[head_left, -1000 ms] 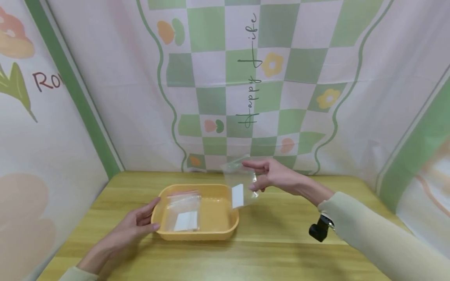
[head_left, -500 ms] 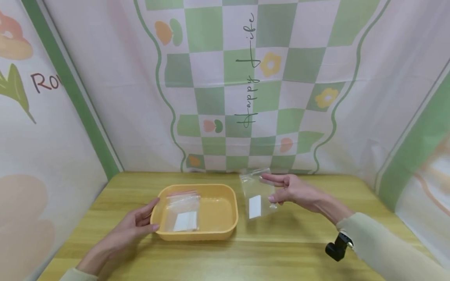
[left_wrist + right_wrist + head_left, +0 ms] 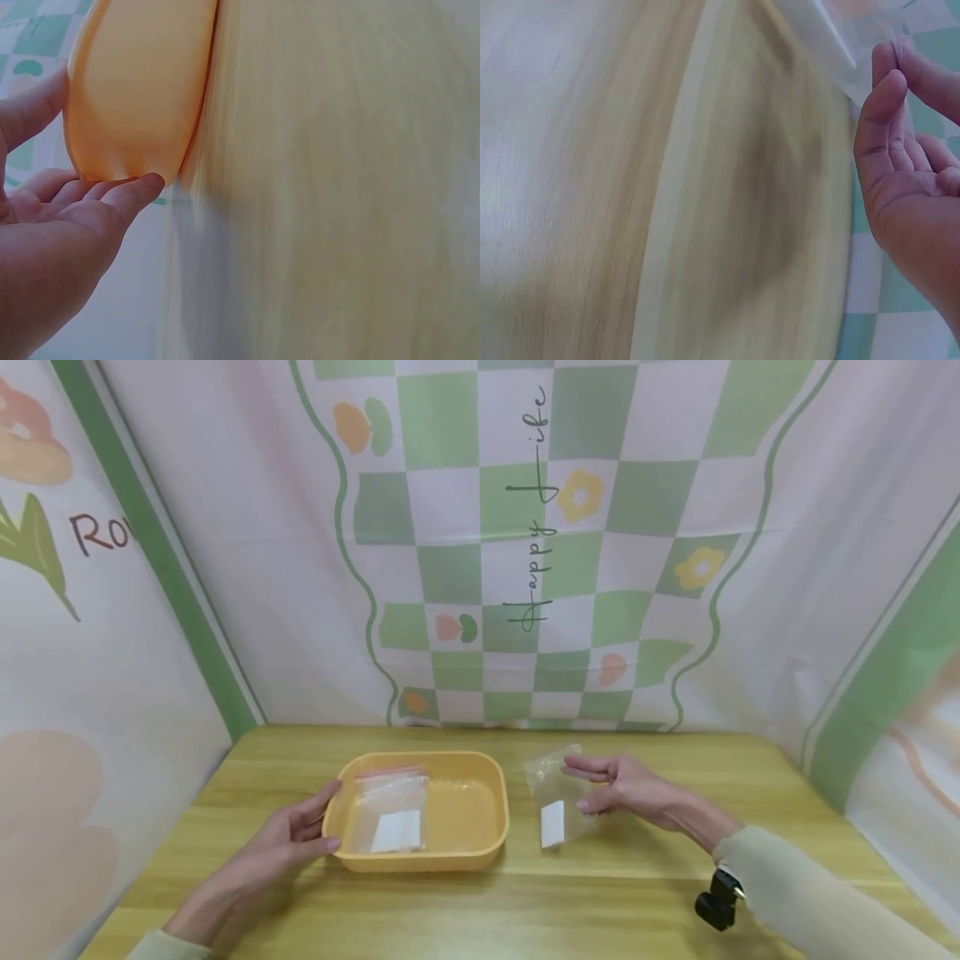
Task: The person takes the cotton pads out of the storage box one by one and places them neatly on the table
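A shallow yellow plastic tray (image 3: 420, 862) sits on the table, and my left hand (image 3: 281, 843) holds its left end. In the left wrist view, fingertips (image 3: 150, 182) press on the tray's end wall (image 3: 142, 90), with the thumb against another side. Just right of the tray, my right hand (image 3: 637, 789) pinches the right edge of a clear plastic bag (image 3: 553, 781) between thumb and fingers. A white rectangular piece (image 3: 552, 825) shows in its lower part. Inside the tray's left half lies a clear zip bag (image 3: 392, 793) with a red-edged top and a white rectangle.
The wooden table (image 3: 480, 918) ends at the back against a checked green and white cloth (image 3: 510, 568). Printed fabric also hangs at the left and right sides. A black wrist camera (image 3: 717, 900) hangs under my right sleeve.
My right hand has carried the pinched bag rightward from over the tray's right edge, then lower toward the table. The left hand and the tray have stayed in place.
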Available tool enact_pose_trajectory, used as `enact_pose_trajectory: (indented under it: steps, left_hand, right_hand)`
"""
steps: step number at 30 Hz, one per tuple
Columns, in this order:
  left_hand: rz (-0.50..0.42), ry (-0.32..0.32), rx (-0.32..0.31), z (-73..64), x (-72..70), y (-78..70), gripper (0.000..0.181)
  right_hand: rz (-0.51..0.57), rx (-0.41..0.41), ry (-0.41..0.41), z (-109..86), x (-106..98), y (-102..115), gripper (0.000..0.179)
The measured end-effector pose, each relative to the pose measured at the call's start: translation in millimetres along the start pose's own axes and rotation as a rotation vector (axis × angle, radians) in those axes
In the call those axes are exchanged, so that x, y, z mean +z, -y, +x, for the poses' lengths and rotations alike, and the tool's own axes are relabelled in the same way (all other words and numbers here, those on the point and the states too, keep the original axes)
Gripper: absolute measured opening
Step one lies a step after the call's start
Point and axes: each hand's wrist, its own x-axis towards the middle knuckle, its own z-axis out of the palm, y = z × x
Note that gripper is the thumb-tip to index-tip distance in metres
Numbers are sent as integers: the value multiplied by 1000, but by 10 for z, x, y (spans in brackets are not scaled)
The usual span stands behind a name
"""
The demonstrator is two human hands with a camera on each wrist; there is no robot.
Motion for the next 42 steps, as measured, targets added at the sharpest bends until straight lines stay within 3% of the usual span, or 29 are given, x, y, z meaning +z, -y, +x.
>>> enact_pose_trajectory:
  steps: [8, 13, 20, 31, 42]
  left_hand:
    - [8, -3, -6, 4, 2, -4, 85]
    - [3, -4, -17, 4, 0, -3, 85]
    - [-2, 2, -7, 0, 7, -1, 85]
    - [-6, 6, -15, -5, 10, -27, 85]
    - [0, 3, -12, -8, -2, -27, 86]
  right_hand:
    - [-73, 24, -8, 68, -30, -139, 91]
    - [-182, 35, -33, 101, -6, -144, 92]
    - [-300, -13, -37, 140, 25, -121, 90]
    - [-342, -66, -82, 173, 48, -178, 89]
    - [-372, -26, -151, 184, 77, -195, 87]
